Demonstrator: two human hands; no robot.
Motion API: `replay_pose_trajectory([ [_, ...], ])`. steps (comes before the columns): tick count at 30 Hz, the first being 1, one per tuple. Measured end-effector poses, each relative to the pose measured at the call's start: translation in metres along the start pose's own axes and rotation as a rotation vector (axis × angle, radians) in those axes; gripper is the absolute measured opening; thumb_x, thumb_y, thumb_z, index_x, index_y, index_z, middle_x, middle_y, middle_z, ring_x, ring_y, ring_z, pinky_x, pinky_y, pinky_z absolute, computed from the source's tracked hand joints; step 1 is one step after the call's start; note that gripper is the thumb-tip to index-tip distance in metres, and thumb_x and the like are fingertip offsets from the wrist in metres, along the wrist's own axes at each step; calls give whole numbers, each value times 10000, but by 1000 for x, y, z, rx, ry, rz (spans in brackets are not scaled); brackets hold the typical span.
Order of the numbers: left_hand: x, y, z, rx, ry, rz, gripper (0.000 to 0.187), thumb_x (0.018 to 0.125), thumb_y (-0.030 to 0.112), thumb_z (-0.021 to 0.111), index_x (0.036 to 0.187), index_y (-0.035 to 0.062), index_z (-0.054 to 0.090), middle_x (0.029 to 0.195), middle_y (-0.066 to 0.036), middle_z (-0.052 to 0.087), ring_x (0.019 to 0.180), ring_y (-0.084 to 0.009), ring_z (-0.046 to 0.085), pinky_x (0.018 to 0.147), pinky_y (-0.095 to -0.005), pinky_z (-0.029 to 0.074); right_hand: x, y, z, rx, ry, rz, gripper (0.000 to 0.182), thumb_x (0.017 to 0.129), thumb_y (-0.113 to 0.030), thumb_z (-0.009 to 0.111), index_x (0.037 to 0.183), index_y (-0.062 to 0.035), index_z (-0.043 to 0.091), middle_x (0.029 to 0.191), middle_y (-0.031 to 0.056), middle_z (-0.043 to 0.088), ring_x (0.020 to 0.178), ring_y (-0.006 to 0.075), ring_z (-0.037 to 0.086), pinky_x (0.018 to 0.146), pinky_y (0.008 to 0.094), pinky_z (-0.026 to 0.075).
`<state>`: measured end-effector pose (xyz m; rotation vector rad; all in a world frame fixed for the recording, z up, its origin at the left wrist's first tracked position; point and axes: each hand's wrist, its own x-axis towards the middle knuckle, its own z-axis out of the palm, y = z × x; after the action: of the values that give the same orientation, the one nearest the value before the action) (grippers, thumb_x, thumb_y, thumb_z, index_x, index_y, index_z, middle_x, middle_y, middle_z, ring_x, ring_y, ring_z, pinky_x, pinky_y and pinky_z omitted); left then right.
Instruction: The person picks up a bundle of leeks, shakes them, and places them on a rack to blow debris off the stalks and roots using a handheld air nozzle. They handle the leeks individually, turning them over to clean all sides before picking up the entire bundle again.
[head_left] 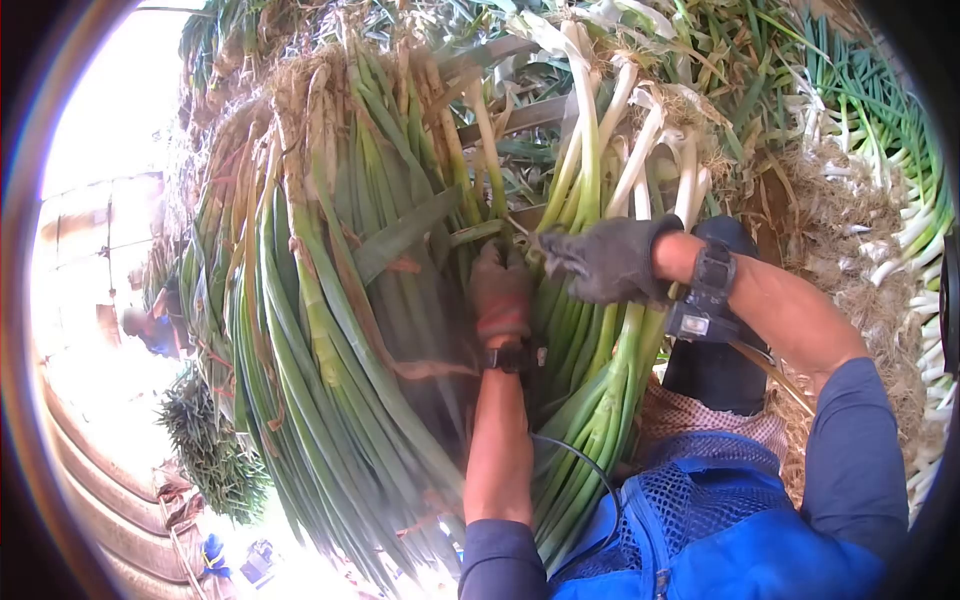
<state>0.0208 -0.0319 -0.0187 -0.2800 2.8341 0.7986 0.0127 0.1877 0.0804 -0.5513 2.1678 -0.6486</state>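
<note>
Large green onions with brown, dry roots (330, 280) lie in a heap at the left and centre. Cleaner green onions with white stems (590, 130) lie beside them, leaves toward my lap. My left hand (500, 290), in a dark glove with a reddish band, reaches in among the leaves between the two groups; its fingers are partly hidden. My right hand (605, 260), in a grey glove, is just right of it above the cleaner stems, its fingers curled together. A thin strand shows at its fingertips, too small to name.
A row of white-stemmed green onions (915, 230) runs down the right edge, beside a strip of pale roots and scraps (850, 270). More onions are piled behind. A person (163, 320) is at the far left, near a leafy bundle (210, 445).
</note>
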Motion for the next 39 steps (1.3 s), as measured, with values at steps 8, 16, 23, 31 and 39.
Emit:
replay_pose_trajectory([
  [8, 9, -9, 10, -50, 19, 76, 393, 966, 264, 576, 1292, 74, 688, 1167, -244, 716, 1092, -446, 667, 939, -499, 528, 9, 4, 0, 33, 46, 13, 813, 856, -313, 608, 1593, -59, 376, 1210, 259, 713, 1050, 421, 716, 964, 482, 553],
  [16, 11, -8, 11, 54, -9, 70, 429, 976, 277, 560, 1320, 44, 665, 1256, -254, 685, 1141, -442, 656, 955, -515, 524, 13, 22, 14, 43, 131, -112, 812, 910, -304, 590, 1619, -38, 297, 1297, 197, 699, 1030, 387, 726, 978, 410, 569],
  [23, 11, -4, 12, 152, -23, 81, 453, 949, 222, 548, 1354, 37, 635, 1277, -257, 676, 1131, -442, 663, 959, -522, 531, 65, 45, 10, 87, 367, -78, 776, 840, -226, 593, 1572, -61, 393, 1175, 266, 720, 1030, 423, 719, 961, 470, 564],
  [31, 14, -2, 19, 180, 6, 85, 435, 926, 162, 568, 1336, 22, 600, 1262, -272, 668, 1083, -450, 678, 899, -532, 553, 124, 50, -54, -78, 496, 104, 786, 846, -208, 612, 1596, -129, 391, 1038, 295, 728, 952, 444, 715, 856, 504, 560],
  [39, 13, 15, 12, 140, -54, -47, 468, 914, 138, 574, 1374, 48, 594, 1293, -273, 661, 1186, -445, 640, 1001, -500, 515, 127, 65, -53, -57, 547, 62, 768, 885, -216, 610, 1613, -159, 369, 1075, 266, 730, 940, 430, 719, 847, 496, 567],
])
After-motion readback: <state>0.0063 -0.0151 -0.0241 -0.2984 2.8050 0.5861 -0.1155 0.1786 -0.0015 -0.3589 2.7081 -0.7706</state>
